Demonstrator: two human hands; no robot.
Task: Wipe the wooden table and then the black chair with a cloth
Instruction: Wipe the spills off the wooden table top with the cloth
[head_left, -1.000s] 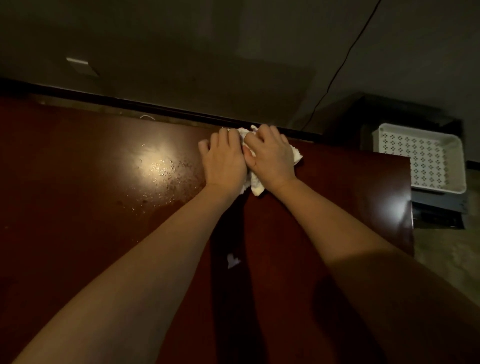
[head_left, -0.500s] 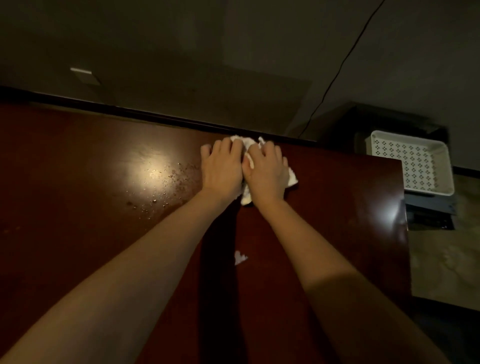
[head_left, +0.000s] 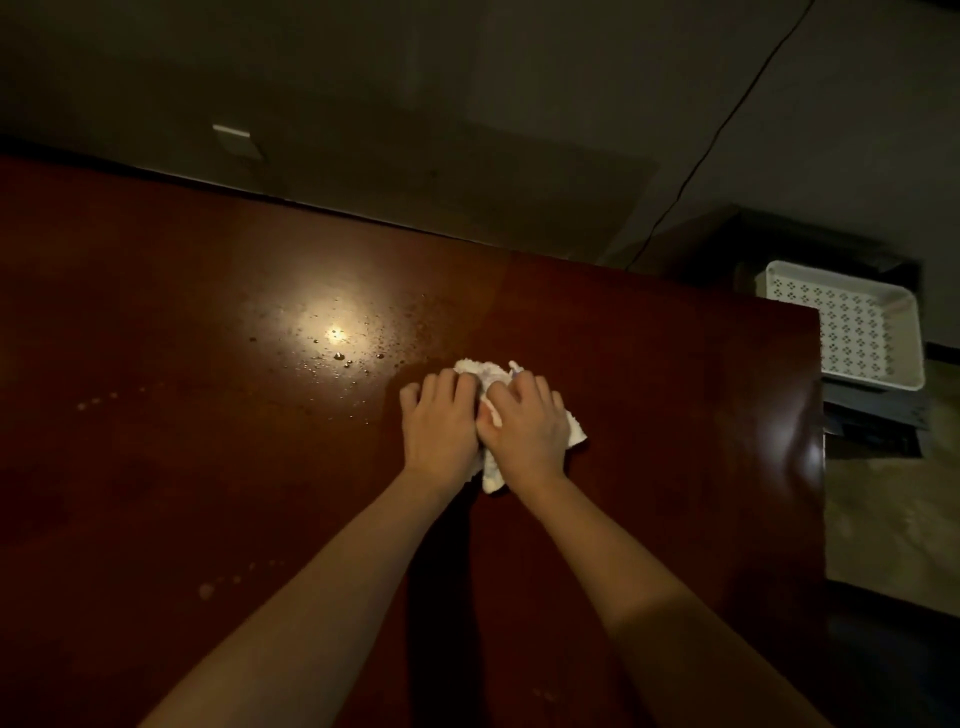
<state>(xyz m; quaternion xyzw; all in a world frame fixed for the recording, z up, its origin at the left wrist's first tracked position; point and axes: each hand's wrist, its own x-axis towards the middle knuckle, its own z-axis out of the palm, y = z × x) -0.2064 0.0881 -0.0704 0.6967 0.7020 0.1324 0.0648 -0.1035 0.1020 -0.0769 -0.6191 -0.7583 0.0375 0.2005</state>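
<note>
Both hands, left hand (head_left: 439, 423) and right hand (head_left: 524, 426), press a crumpled white cloth (head_left: 491, 379) onto the dark red-brown wooden table (head_left: 208, 467), fingers (head_left: 540, 392) slightly spread and lying flat on it; water droplets (head_left: 337, 356) lie just left.

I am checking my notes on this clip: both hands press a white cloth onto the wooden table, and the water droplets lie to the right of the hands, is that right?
Not quite. In the head view both the left hand and the right hand press the white cloth onto the wooden table, but the water droplets lie to the left of the hands, under the light's reflection.
</note>
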